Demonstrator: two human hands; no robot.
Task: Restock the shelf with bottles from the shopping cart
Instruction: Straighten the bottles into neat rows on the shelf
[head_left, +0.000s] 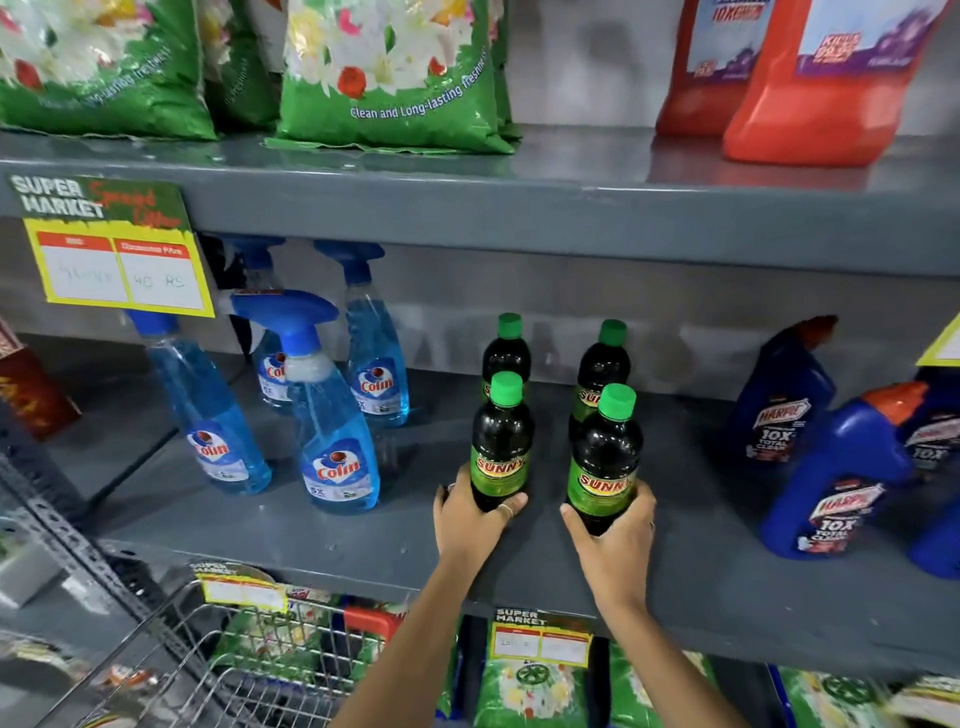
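Dark green plastic, four bottles with bright green caps and "SUNNY" labels, stands two by two at the centre of the frame on the grey middle shelf (332, 525). The front left bottle (500, 447) is held low on its body by the left hand (470, 519), fingers (511, 505) wrapped round its base. The front right bottle (605, 462) is gripped the same way by the right hand (615, 535). Both appear upright with bases on or just above the shelf; which, I cannot tell. The rear left bottle (506, 345) and rear right bottle (605, 358) stand directly behind them, very close.

Risks, as judged: pushing either front bottle further back could knock the rear one over, the bottles being tall and narrow. Letting go before a base sits flat could tip a bottle forward off the shelf edge.

Blue spray bottles (332, 415) stand to the left, apart from the group. Blue toilet-cleaner bottles (831, 467) stand at the right, well apart. A wire shopping cart (218, 670) sits at the lower left; its contents are unclear.
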